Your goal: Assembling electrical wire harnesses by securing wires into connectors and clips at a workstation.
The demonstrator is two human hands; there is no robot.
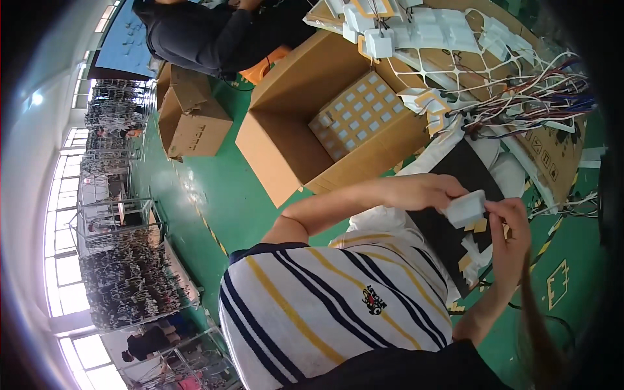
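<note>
A small white box-shaped piece (465,209) is held between my two hands, above a black board (448,224) across my lap. My left hand (429,192) grips its left side with thumb and fingers. At its right corner my right hand (510,221) is closed in a pinch; whether it grips the piece itself or something small on its edge is hard to make out. Bits of tan and white material (467,261) lie on the board below the piece.
Beyond my left arm stands an open cardboard box (273,146) holding rows of white pieces in a tan divider. White housings (448,29) and a bundle of coloured wires (520,107) lie at the upper right. Another carton (198,130) and a seated person (195,36) are farther left.
</note>
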